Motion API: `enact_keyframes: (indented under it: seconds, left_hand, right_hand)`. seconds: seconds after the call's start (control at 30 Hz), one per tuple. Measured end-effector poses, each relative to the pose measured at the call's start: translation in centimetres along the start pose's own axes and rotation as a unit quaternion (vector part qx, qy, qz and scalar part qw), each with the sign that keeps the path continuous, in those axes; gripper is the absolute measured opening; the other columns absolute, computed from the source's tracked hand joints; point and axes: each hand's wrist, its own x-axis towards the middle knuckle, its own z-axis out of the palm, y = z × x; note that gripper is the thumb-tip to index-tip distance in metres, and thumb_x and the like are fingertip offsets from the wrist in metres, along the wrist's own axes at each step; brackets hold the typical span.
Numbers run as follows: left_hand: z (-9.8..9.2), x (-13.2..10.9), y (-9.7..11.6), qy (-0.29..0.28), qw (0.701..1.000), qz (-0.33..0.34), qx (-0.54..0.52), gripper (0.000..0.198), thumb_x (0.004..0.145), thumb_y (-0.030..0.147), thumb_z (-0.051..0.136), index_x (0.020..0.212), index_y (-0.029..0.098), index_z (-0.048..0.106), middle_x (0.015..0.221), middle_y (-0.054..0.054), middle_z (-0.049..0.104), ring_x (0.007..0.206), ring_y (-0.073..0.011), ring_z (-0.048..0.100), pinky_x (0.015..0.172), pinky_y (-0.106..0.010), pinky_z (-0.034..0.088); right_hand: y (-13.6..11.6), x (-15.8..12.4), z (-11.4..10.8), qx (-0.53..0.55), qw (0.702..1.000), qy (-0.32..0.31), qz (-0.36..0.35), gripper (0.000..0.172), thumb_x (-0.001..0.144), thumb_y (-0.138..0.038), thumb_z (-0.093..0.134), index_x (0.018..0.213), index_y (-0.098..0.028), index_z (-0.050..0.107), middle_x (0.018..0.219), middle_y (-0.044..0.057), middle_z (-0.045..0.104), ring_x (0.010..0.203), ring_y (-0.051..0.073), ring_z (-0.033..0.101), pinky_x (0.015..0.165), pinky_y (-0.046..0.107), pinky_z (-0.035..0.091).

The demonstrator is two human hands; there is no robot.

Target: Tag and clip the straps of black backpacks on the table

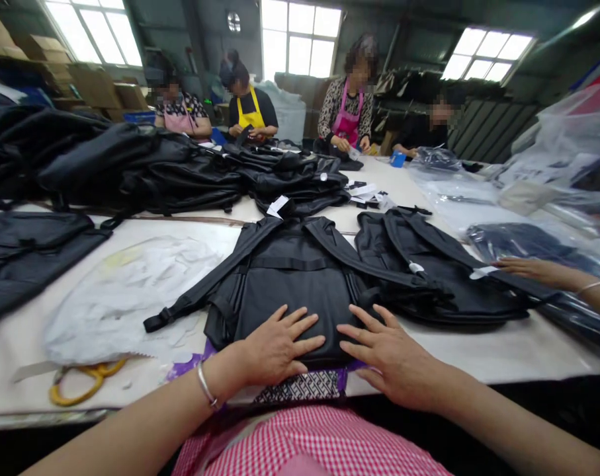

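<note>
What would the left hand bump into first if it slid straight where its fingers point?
Probably the right hand, over the same black backpack, though how high each hand sits is unclear.

Black backpack (294, 297) at the near edge of a creamy-white surface (488, 354); patterned strip (304, 387) there, black-and-white geometric with purple. Apron (329, 443) nearest, pink-and-white gingham. Handles (100, 379) by the near left corner, mustard yellow. Beyond the far edge, a yellow bib (250, 114).
</note>
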Motion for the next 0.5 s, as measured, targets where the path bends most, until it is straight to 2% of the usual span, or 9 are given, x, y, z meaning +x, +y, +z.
enact_keyframes:
  seconds: [0.1,0.17,0.27,0.37,0.43,0.5]
  left_hand:
    - [0.5,-0.3,0.2,0.010,1.000,-0.004,0.002,0.069,0.085,0.055,0.055,0.146,0.035,0.030,0.155,-0.008,0.025,0.140,-0.0340,0.024,0.109,-0.058,0.019]
    - [-0.1,-0.6,0.2,0.013,1.000,-0.003,0.000,0.069,0.084,0.056,0.056,0.145,0.035,0.032,0.154,-0.009,0.027,0.139,-0.0342,0.025,0.109,-0.058,0.020]
    - [-0.9,-2.0,0.0,-0.002,1.000,-0.010,0.009,0.070,0.083,0.057,0.058,0.145,0.039,0.031,0.153,-0.008,0.029,0.139,-0.0336,0.027,0.109,-0.059,0.021]
    - [-0.5,-4.9,-0.9,-0.019,0.998,-0.041,0.041,0.075,0.080,0.045,0.067,0.144,0.045,0.028,0.155,-0.006,0.026,0.139,-0.0332,0.028,0.108,-0.059,0.025]
    - [0.1,-6.8,-1.5,-0.019,0.996,-0.063,0.058,0.077,0.080,0.034,0.070,0.143,0.049,0.028,0.156,-0.005,0.024,0.139,-0.0330,0.028,0.108,-0.059,0.027]
    - [0.6,-7.9,-1.8,-0.013,0.995,-0.075,0.070,0.076,0.081,0.026,0.069,0.141,0.051,0.029,0.156,-0.003,0.024,0.140,-0.0325,0.027,0.108,-0.058,0.028]
  right_hand:
    - [-1.2,2.5,-2.3,0.011,0.996,0.092,-0.006,0.051,0.089,-0.034,0.052,0.140,-0.026,0.045,0.150,0.006,0.039,0.142,0.030,0.022,0.111,0.051,0.020]
    - [-1.4,3.9,-1.4,0.010,0.992,0.123,0.004,0.057,0.090,-0.039,0.053,0.144,-0.026,0.039,0.152,0.007,0.034,0.143,0.029,0.021,0.113,0.050,0.017]
    - [-0.6,4.4,2.5,0.015,0.998,0.058,0.022,0.068,0.085,-0.048,0.057,0.146,-0.028,0.033,0.153,0.009,0.031,0.141,0.031,0.023,0.112,0.053,0.015]
    - [0.9,3.4,5.8,0.035,0.999,-0.008,0.033,0.071,0.085,-0.050,0.058,0.148,-0.034,0.028,0.156,0.009,0.025,0.142,0.032,0.022,0.111,0.055,0.013]
    - [1.6,2.5,6.5,0.048,0.998,-0.021,0.019,0.067,0.087,-0.049,0.056,0.147,-0.038,0.028,0.157,0.007,0.022,0.142,0.032,0.020,0.110,0.054,0.012]
    - [2.0,1.7,6.2,0.056,0.998,-0.027,0.005,0.064,0.088,-0.046,0.056,0.146,-0.039,0.030,0.157,0.006,0.021,0.142,0.032,0.020,0.110,0.053,0.013]
